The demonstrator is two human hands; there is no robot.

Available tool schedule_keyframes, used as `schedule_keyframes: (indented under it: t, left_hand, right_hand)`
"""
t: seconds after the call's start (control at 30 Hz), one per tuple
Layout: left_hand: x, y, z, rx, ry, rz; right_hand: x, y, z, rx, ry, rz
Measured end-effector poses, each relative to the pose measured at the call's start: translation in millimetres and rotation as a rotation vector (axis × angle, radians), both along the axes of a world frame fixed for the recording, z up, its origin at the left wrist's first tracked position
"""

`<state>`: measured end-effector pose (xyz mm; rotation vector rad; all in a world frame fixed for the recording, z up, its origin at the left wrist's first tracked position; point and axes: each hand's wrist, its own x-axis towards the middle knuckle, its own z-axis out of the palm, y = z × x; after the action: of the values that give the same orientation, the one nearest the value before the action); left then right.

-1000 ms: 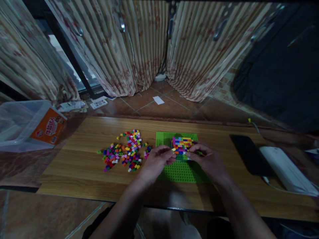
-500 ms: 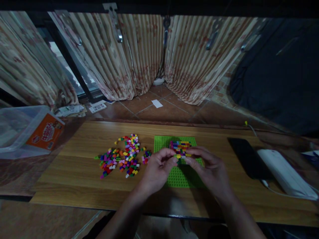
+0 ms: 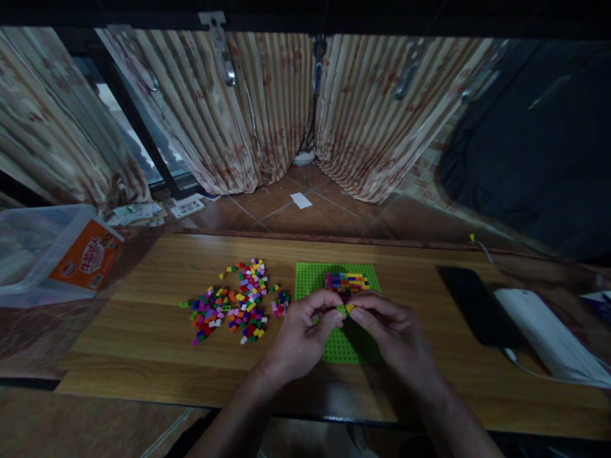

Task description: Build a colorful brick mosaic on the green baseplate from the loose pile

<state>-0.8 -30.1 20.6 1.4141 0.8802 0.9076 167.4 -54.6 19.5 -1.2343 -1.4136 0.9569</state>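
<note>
My left hand (image 3: 303, 327) pinches a small light-green toy brick (image 3: 341, 310) between thumb and forefinger. Facing it, my right hand (image 3: 396, 326) grips a small yellow brick (image 3: 350, 308) with its fingertips. The two bricks are close together; whether they are joined I cannot tell. Both hands hover over a green studded baseplate (image 3: 309, 273). Toward the far side of that plate stands a built block of multicoloured bricks (image 3: 352, 280), its near part hidden by my fingers.
Loose bricks (image 3: 251, 286) lie in piles left of the baseplate on the wooden table (image 3: 143, 331). At the right are a black phone (image 3: 477, 305), a white power strip (image 3: 548, 331) and a cable. A clear plastic box (image 3: 42, 248) with an orange label stands at the far left.
Both hands have drawn slightly toward me, away from the built block, and their fingertips have come closer together. More of the block now shows beyond them.
</note>
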Motion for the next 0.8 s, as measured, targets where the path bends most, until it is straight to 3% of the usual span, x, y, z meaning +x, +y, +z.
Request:
schedule_keyframes:
  t: [0.1, 0.33, 0.43, 0.57, 0.8]
  left_hand:
    - [1, 0, 1.2, -0.020, -0.035, 0.015]
    - [2, 11, -10.1, -0.080, -0.054, 0.199]
    - [0, 17, -17.6, -0.127, -0.032, 0.267]
    - [1, 18, -22.7, -0.113, 0.022, 0.255]
    - [3, 15, -21.8, -0.127, 0.025, 0.224]
  right_hand:
    - [9, 1, 0, -0.033, 0.007, 0.015]
    - [48, 2, -6, 0.034, -0.199, -0.211]
    - [53, 2, -9, 0.054, -0.348, -0.151]
    - [49, 2, -13, 0.076, -0.449, -0.064]
    - [42, 6, -16, 0.145, -0.503, -0.095]
